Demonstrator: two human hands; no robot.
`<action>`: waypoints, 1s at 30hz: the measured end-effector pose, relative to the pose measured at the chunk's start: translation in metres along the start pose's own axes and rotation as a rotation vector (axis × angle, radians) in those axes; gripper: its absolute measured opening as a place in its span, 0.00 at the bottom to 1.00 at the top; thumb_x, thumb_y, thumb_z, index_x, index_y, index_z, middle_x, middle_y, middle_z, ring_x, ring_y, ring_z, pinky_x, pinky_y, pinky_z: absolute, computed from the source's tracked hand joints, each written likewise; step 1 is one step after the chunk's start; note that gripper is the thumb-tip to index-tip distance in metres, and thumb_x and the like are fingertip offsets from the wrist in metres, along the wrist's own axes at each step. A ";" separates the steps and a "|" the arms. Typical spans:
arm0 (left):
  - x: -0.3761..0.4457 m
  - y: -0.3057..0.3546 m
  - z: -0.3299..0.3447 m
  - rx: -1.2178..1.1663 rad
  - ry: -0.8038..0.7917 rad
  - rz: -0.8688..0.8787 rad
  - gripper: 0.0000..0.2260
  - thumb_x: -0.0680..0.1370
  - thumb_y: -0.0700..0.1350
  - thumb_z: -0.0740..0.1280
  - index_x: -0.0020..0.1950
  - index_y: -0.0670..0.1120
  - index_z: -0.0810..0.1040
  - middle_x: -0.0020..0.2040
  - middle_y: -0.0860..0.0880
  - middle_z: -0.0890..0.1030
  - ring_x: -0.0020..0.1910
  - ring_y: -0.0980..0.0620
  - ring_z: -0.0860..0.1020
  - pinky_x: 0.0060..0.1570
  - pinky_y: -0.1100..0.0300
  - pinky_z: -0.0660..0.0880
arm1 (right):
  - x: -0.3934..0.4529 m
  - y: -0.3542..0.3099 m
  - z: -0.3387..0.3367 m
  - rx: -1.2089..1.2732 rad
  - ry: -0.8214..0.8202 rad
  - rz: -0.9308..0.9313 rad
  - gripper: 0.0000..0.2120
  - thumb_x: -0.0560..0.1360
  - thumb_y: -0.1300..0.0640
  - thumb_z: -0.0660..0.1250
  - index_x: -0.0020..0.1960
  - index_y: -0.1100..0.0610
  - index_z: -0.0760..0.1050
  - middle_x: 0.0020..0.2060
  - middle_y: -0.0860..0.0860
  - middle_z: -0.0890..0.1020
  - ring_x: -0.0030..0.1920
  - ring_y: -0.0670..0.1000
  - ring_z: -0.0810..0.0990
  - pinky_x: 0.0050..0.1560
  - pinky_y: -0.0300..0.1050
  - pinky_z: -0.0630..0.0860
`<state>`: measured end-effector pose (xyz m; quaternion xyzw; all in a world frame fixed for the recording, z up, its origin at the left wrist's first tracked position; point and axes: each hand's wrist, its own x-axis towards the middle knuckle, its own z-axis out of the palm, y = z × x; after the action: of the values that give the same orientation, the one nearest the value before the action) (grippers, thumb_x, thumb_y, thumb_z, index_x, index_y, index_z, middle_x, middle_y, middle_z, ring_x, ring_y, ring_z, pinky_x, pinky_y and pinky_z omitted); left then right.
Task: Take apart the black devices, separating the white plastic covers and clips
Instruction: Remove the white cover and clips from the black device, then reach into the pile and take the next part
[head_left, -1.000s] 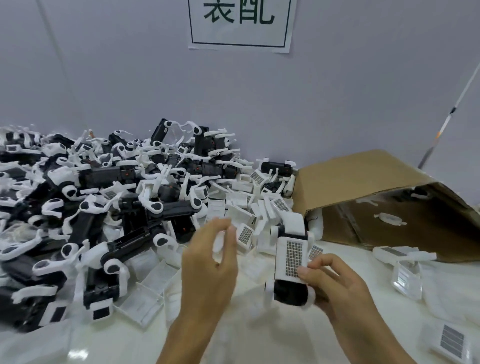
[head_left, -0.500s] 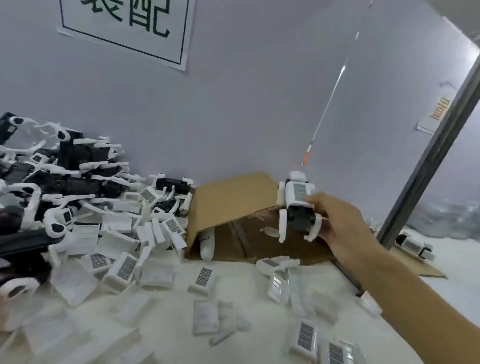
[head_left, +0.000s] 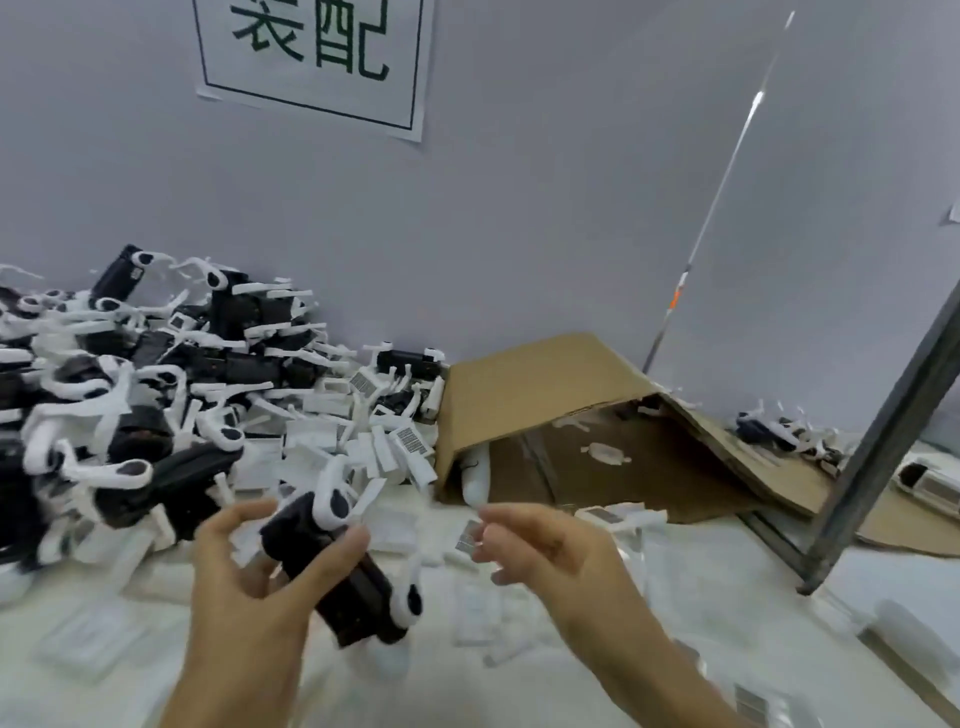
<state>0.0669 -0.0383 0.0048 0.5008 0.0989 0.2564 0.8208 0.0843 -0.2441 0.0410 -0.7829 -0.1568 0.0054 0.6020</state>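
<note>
My left hand (head_left: 244, 577) grips a black device (head_left: 337, 577) low in the middle, thumb and fingers curled round its body. Two white clips (head_left: 332, 493) still sit on it, one at its upper end and one near its lower end. My right hand (head_left: 550, 556) hovers just to the right of the device, fingers loosely bent and holding nothing. A big pile of black devices with white clips (head_left: 119, 395) fills the left. Loose white plastic covers (head_left: 363, 441) lie between the pile and the box.
A brown cardboard box (head_left: 545, 395) lies tipped on its side at the middle right, with a few white parts inside. A dark metal post (head_left: 883, 447) leans at the right. More devices (head_left: 779, 436) lie behind it. Flat white pieces litter the white table (head_left: 727, 597).
The right hand has come back from the box without the white-covered device it carried. The left hand now holds a black device from the pile. The view swung back left.
</note>
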 end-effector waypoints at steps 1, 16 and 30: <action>-0.003 -0.002 0.000 -0.075 -0.020 -0.055 0.35 0.51 0.43 0.86 0.50 0.57 0.71 0.45 0.38 0.86 0.42 0.44 0.86 0.44 0.49 0.82 | -0.008 0.008 0.021 -0.069 -0.062 -0.075 0.21 0.66 0.36 0.76 0.58 0.37 0.82 0.56 0.40 0.83 0.58 0.42 0.82 0.57 0.34 0.76; -0.014 0.001 -0.020 -0.136 -0.206 -0.335 0.13 0.64 0.45 0.78 0.45 0.42 0.83 0.50 0.36 0.85 0.51 0.40 0.85 0.49 0.51 0.83 | -0.017 0.059 0.078 -0.456 0.114 -0.214 0.46 0.62 0.34 0.77 0.76 0.42 0.64 0.60 0.25 0.68 0.62 0.26 0.65 0.63 0.28 0.65; -0.015 -0.002 -0.023 -0.094 -0.281 -0.297 0.18 0.71 0.47 0.76 0.56 0.39 0.77 0.55 0.36 0.84 0.55 0.41 0.84 0.48 0.53 0.82 | -0.020 0.052 0.074 -0.495 0.101 -0.201 0.40 0.63 0.42 0.80 0.71 0.44 0.68 0.61 0.34 0.72 0.59 0.35 0.66 0.61 0.33 0.64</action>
<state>0.0456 -0.0291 -0.0094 0.4728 0.0441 0.0643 0.8777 0.0627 -0.1913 -0.0321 -0.8861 -0.1999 -0.1322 0.3968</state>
